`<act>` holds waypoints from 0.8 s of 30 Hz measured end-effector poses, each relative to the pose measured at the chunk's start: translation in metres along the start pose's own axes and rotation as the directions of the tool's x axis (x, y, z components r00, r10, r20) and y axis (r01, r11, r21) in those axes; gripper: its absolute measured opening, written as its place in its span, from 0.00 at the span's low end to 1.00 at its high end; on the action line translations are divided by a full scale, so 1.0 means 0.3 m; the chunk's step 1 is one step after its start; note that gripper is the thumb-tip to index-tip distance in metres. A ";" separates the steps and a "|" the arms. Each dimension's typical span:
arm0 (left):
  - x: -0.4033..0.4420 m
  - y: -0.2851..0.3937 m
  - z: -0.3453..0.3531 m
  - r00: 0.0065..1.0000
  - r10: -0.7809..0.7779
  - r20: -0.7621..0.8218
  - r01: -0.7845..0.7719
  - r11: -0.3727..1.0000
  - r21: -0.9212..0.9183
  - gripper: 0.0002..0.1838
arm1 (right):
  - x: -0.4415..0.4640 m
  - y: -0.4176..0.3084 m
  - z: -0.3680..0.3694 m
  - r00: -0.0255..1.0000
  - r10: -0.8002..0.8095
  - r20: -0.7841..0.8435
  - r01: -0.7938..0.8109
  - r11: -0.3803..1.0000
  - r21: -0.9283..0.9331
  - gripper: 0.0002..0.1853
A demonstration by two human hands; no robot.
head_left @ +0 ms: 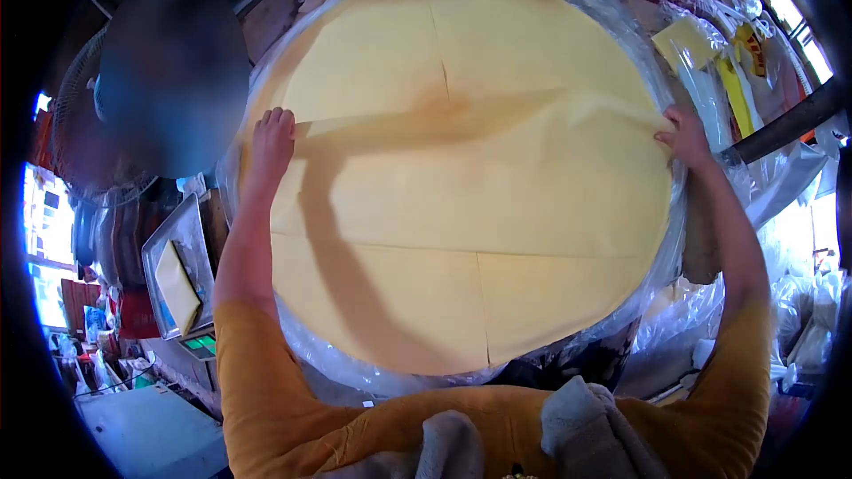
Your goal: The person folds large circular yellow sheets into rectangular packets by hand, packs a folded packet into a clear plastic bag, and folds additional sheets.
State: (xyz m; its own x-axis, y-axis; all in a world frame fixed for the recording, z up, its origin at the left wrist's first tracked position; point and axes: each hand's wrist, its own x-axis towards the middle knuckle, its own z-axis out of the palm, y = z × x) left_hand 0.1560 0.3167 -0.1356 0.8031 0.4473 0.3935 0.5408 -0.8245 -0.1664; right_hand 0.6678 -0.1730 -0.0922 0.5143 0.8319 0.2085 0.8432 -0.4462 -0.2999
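Observation:
Large pale-yellow sheets [497, 204] cover a round surface lined with clear plastic [342, 372]. At the left side, my left hand [276, 135] has its fingers curled on the edge of a middle sheet. Across from it, my right hand [682, 138] pinches the same sheet near the right rim. Between the two hands the sheet's upper edge is slightly raised and casts a shadow. Seams between sheets show above and below it.
A metal tray [151, 257] with a folded yellow piece [177, 287] stands at the left. A fan guard [67, 115] is at the upper left, beside a blurred shape. Plastic bags [710, 98] and a dark bar [785, 120] lie to the right.

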 end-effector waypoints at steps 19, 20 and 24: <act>-0.019 0.490 0.001 0.969 0.003 0.248 0.065 0.962 -0.264 0.35 | -0.070 -0.403 0.064 0.895 0.044 0.444 0.142 0.915 -0.377 0.24; -0.023 0.529 0.030 0.972 0.011 0.234 0.045 0.971 -0.234 0.36 | -0.046 -0.456 0.109 0.915 -0.106 0.390 0.212 0.947 -0.241 0.26; -0.049 0.609 0.034 0.943 -0.019 0.331 0.094 0.973 -0.211 0.36 | 0.011 -0.644 0.342 0.848 -0.444 0.291 0.483 0.872 -0.076 0.28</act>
State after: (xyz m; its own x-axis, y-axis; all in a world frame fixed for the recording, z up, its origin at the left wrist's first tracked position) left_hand 0.2455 0.1631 -0.1811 0.8301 0.5526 0.0748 0.5488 -0.8333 0.0662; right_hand 0.4905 -0.0500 -0.1291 0.0165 0.9991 0.0391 0.9959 -0.0129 -0.0901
